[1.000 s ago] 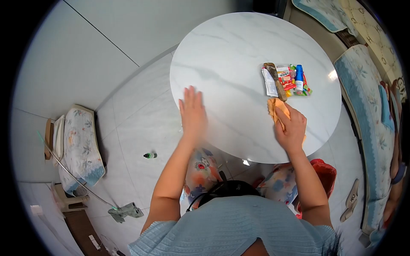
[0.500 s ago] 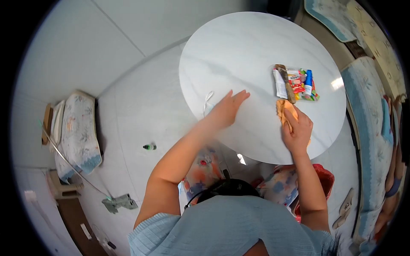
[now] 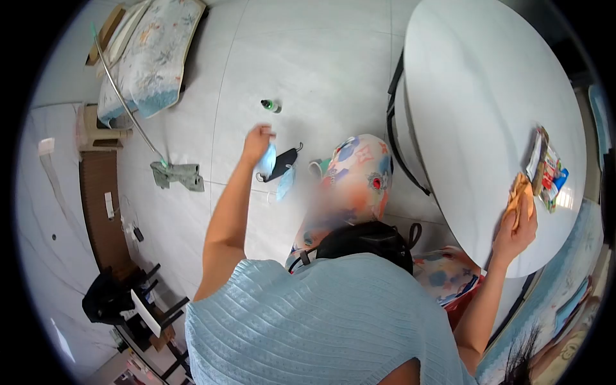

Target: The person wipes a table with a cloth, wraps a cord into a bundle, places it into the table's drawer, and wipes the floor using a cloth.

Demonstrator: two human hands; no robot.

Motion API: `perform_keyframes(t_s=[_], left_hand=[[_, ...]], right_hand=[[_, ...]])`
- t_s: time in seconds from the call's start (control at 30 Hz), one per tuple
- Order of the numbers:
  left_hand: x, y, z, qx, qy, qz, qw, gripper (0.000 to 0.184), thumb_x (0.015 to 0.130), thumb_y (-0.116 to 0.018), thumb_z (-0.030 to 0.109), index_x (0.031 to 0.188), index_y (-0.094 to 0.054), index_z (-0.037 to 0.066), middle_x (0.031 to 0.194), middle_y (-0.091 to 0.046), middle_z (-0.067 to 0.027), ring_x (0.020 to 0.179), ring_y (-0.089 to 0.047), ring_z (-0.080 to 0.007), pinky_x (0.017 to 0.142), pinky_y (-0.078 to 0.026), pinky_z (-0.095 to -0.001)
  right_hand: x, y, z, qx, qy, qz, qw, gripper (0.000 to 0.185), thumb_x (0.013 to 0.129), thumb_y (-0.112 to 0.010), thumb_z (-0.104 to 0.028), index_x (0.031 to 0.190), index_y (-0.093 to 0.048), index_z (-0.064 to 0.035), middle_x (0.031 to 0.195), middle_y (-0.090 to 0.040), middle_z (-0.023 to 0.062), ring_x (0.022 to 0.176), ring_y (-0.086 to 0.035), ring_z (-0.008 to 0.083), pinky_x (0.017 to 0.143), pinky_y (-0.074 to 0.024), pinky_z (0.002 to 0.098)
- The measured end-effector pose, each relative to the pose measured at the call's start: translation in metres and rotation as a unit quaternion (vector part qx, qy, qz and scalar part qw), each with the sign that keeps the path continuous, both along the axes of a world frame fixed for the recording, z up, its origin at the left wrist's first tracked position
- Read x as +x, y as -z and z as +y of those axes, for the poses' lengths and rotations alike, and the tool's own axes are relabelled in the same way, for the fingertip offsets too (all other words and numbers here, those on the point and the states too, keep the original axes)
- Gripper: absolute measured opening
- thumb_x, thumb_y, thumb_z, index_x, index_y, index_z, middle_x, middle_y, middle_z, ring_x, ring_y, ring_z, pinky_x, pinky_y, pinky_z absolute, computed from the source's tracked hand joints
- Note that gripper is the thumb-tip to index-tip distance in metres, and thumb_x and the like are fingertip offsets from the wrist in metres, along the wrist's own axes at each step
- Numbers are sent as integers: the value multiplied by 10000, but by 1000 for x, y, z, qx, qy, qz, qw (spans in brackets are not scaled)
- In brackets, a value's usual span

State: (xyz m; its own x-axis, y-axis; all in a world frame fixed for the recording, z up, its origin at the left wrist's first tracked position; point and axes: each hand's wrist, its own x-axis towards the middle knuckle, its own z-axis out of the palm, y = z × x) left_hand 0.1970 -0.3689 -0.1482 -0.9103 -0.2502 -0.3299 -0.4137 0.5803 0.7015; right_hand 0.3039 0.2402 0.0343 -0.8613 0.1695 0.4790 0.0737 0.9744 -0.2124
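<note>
Found in right hand [image 3: 515, 232]: orange cloth [image 3: 519, 196], bunched and gripped between fingers drawn narrow, resting on white marbled counter [image 3: 487, 109] near its outer edge. Noted just beside cloth: small group of items, including red-printed packets [image 3: 550, 171] and blue-capped bottle [image 3: 560, 179], lying close together on counter.

Found at left hand [image 3: 260, 137], extended away from counter and above tiled floor [image 3: 308, 64]: light blue mask [image 3: 267, 158], directly below the fingers. Noted: fingers bent and blurred. Cannot tell from this view whether gripping mask by a loop or clear of it.

Located on floor near left hand: black looped item [image 3: 281, 165], resembling a mask, with second blue mask [image 3: 286, 183] just beside it. Located farther out on floor: small bottle [image 3: 271, 106] with dark top and green band, lying on its side; grey mop head [image 3: 178, 176], spread flat, attached to long pole [image 3: 122, 91].

Recorded beyond pole: seat with floral cover [image 3: 157, 54]. Recorded at wearer's waist: black bag [image 3: 362, 247], above patterned trousers [image 3: 360, 170].
</note>
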Motion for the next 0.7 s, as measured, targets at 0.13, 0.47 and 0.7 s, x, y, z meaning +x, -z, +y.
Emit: perform_keyframes(t_s=[0.13,0.47,0.7], left_hand=[[116,94,-29,-114,-20,-158,981,299,769,-582,183,1025,-658,48,988,-681,-166,970,-644,-307,859,-496,-375],[152,201,13,-159,-53,-245,955,498,798,-552,174,1278,-455,81,1280,-513,-190,1117,-556,-373,933,-456,-443],[155,208,42,-207,-91,-287,931,410,780,-631,195,1156,-529,69,1168,-533,-160,1041,-580,-346,839,-496,-452]], right_hand=[[-1,4,4,-16,-10,-16,1000,392,816,-547,-86,1203,-612,-65,1191,-579,199,1025,-570,359,880,-445,409],[-2,10,2,0,-17,-54,998,371,878,-512,-80,1242,-581,-51,1239,-561,171,1102,-534,322,940,-409,371],[-2,14,3,20,9,-86,996,385,897,-474,-65,1273,-551,-42,1231,-563,148,1116,-526,310,964,-389,361]])
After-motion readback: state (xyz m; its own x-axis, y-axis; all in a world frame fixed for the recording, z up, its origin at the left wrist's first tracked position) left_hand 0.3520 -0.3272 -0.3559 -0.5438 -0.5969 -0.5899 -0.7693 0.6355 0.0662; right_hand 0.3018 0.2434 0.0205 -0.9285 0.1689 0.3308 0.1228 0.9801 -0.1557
